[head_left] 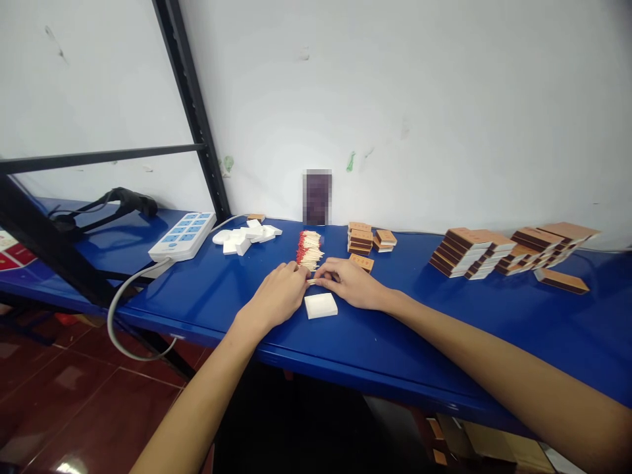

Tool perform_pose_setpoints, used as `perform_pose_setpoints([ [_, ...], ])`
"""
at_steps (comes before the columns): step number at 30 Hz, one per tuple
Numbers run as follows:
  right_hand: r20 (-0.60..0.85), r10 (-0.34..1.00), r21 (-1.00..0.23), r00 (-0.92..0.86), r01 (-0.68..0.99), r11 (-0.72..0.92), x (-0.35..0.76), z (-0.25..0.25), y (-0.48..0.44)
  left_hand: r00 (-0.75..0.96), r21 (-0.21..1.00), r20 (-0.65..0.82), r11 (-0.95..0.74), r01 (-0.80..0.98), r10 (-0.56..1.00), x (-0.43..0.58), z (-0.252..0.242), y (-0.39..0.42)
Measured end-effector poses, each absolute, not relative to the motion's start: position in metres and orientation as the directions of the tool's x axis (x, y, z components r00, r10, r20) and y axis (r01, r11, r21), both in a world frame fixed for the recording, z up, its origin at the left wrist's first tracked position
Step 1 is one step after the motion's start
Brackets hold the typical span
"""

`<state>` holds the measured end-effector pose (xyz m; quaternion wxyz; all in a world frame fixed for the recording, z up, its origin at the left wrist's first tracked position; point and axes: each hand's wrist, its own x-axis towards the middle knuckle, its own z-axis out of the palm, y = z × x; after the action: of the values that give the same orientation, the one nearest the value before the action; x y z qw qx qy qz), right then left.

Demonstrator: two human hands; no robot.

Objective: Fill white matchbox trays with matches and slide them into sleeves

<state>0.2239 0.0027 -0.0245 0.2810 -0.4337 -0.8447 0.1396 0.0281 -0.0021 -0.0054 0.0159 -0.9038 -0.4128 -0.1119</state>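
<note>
A pile of red-tipped matches (311, 247) lies on the blue table in front of me. At its near edge my left hand (280, 293) and my right hand (353, 283) meet with bent fingers. Between their fingertips they pinch a few matches (313, 281), partly hidden by the fingers. Just below, closer to the table's front edge, rests a white matchbox tray (320, 305); neither hand touches it. A brown matchbox (362, 263) lies right behind my right hand.
White matchbox trays (241, 238) are heaped at the left, beside a white power strip (182, 236) with a cable. Small matchbox stacks (360, 237) stand behind the right hand, larger matchbox stacks (471, 251) farther right. A black metal frame (190, 99) rises at the left.
</note>
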Motion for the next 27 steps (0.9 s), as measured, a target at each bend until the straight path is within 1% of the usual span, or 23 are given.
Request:
perform_pose_setpoints([
  [3,0.351,0.809,-0.464,-0.471,0.663,0.587,0.224,-0.024,0.002,0.630,0.053,0.201,-0.650,0.758,0.750,0.029,-0.007,-0.002],
  [8,0.370,0.786,-0.425,-0.496,0.662,0.618,0.225,-0.022,0.000,0.656,-0.016,0.134,-0.660,0.751,0.743,0.032,-0.005,0.001],
  [14,0.382,0.787,-0.406,-0.484,0.677,0.614,0.225,-0.023,0.000,0.680,0.007,0.078,-0.683,0.731,0.729,0.031,-0.002,0.009],
  [19,0.391,0.785,-0.388,-0.481,0.687,0.615,0.226,-0.025,0.002,0.730,-0.091,0.021,-0.726,0.682,0.683,0.033,0.001,0.011],
  [22,0.390,0.782,-0.372,-0.486,0.694,0.616,0.227,-0.025,0.002,0.760,-0.096,0.002,-0.756,0.647,0.650,0.033,0.001,0.012],
  [25,0.379,0.790,-0.382,-0.482,0.696,0.608,0.226,-0.021,0.001,0.773,-0.103,0.001,-0.769,0.631,0.634,0.032,0.003,0.013],
  [27,0.366,0.807,-0.421,-0.463,0.691,0.588,0.226,-0.016,-0.001,0.775,-0.117,0.003,-0.769,0.628,0.632,0.031,0.007,0.011],
])
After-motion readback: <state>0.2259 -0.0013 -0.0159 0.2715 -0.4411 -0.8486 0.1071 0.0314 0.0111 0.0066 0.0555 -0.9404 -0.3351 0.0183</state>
